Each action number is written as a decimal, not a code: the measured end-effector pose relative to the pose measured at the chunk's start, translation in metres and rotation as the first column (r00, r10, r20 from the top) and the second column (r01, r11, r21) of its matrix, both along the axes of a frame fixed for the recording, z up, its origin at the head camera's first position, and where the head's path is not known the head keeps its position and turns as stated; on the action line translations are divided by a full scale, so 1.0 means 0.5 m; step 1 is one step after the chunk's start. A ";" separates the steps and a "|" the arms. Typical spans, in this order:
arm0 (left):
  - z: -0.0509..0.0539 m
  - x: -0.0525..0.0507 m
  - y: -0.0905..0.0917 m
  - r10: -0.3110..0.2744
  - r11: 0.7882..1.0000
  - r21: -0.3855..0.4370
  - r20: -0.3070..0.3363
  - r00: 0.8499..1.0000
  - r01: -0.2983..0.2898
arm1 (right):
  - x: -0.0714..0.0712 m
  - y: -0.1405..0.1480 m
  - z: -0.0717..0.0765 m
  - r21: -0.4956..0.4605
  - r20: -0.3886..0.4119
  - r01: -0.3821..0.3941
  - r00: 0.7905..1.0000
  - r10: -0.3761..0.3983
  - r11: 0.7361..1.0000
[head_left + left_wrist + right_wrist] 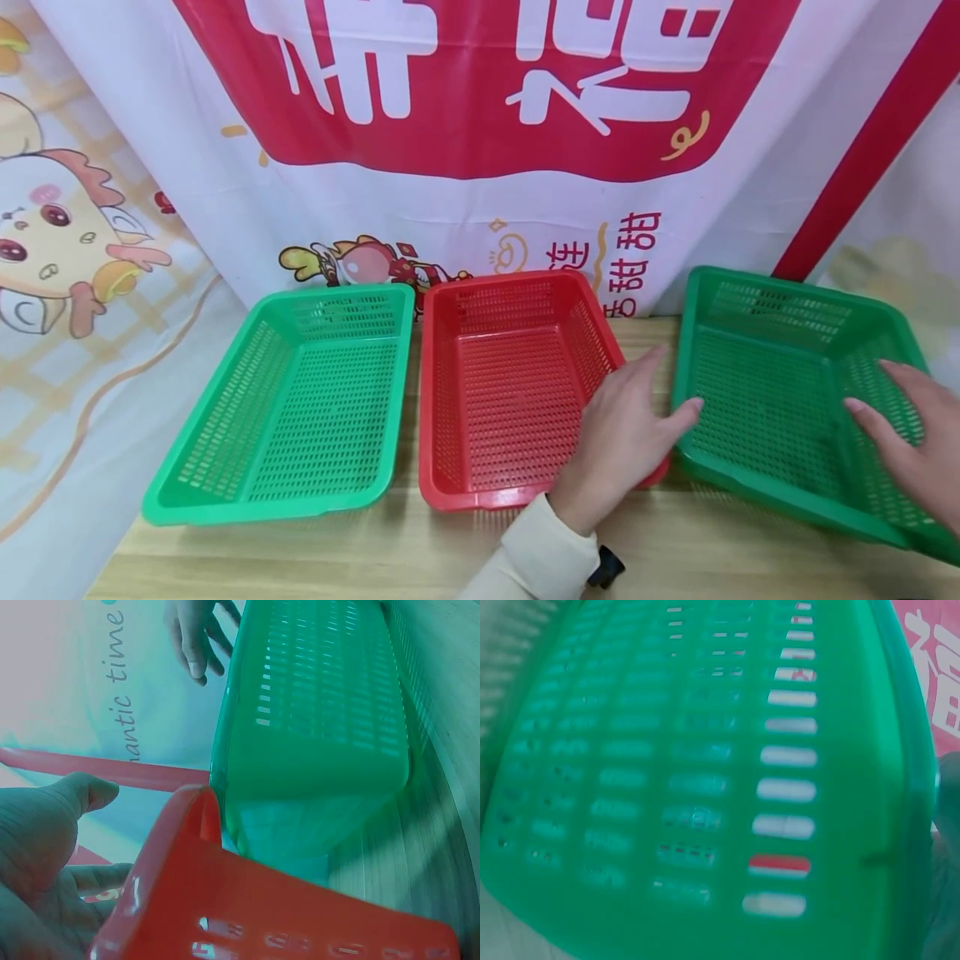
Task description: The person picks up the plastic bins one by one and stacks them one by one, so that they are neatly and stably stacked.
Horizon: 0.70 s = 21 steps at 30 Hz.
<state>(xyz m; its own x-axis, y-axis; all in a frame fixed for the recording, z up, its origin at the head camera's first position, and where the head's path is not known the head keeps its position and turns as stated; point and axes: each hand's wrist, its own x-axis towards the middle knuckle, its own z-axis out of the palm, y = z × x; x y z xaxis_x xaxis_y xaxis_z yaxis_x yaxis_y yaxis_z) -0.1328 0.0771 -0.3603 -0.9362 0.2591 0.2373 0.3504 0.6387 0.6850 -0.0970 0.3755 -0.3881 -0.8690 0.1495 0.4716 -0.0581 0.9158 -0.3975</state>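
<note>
Along the near side of the worktop [300, 571], pale wood shows in front of three mesh-walled baskets. The left hand [618, 429] is over the right side of the red basket [487, 500], in the middle; thumb and fingers stand well apart and grip nothing, though whether they brush the rim is unclear. The right hand [918, 437] is at the right side of the right green basket [795, 496], its fingers loosely parted, with nothing in their hold. The left green basket [262, 510] sits to the left, just beside the red one, with no hand near it.

All three look like thin moulded plastic: probably light, fairly stiff, slightly springy along the pierced walls, and slick where glossy. The rolled rim seems the best hold, fingers under the lip and thumb inside, midway along opposite sides; one-sided lifting would likely tip it. Beyond the far rims hangs a printed cloth [450, 208].
</note>
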 end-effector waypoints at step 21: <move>-0.004 -0.015 0.057 0.068 0.974 -0.215 -0.016 0.998 -0.070 | -0.013 0.081 -0.068 -0.103 0.010 0.242 0.970 -0.243 0.965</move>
<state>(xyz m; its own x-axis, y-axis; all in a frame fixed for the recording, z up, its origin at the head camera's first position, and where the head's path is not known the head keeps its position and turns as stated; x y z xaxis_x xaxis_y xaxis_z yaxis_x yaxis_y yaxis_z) -0.1402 0.1055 -0.3625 -0.9518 0.2402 0.1907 0.3057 0.7939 0.5256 -0.1035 0.4163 -0.4220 -0.7995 0.4037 0.4449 0.1595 0.8567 -0.4906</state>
